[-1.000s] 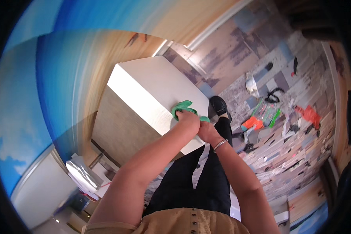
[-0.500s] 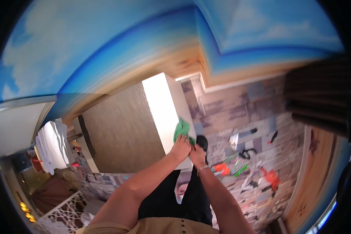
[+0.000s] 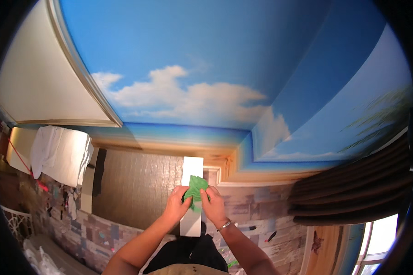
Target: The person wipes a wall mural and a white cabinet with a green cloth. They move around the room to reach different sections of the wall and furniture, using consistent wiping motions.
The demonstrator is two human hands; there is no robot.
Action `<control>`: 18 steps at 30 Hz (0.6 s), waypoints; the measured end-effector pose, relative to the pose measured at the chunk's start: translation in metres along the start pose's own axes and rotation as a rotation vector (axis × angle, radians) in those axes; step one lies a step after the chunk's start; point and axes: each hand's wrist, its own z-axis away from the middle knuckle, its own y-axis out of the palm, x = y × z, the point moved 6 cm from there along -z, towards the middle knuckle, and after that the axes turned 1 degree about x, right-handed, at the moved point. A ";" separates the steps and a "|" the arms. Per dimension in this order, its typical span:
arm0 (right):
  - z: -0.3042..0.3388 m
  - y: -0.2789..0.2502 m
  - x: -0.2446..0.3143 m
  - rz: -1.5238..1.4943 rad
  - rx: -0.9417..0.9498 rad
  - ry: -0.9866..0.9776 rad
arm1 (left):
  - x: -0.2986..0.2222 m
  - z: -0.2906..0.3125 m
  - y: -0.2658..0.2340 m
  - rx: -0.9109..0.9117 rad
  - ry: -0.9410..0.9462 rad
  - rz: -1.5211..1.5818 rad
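Note:
A crumpled green cloth (image 3: pixel 197 184) is pinched between my two hands, over the white end board (image 3: pixel 190 226) of a low piece of furniture. My left hand (image 3: pixel 176 205), with a ring on a finger, grips the cloth's left side. On its right side my right hand (image 3: pixel 214 207) closes thumb and fingers on it; a bracelet circles that wrist. Left of the end board stretches the furniture's flat brown panel (image 3: pixel 137 188). Whether the cloth touches the board cannot be made out.
White fabric (image 3: pixel 64 153) hangs over something at the left. A dark brown curtain (image 3: pixel 335 197) hangs at the right, by a bright window (image 3: pixel 380 238). Small scattered items, among them a dark one (image 3: pixel 271 236), lie on the patterned floor. Beyond the furniture rises the sky-painted wall (image 3: pixel 179 105).
The view has tilted up, showing more wall. My hands have come apart to either side of the cloth, which was bunched at the white board's edge and is now spread between them.

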 end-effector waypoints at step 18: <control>-0.245 -0.113 0.293 0.540 -0.814 -1.069 | -0.258 -0.246 -0.177 -0.732 1.071 -0.491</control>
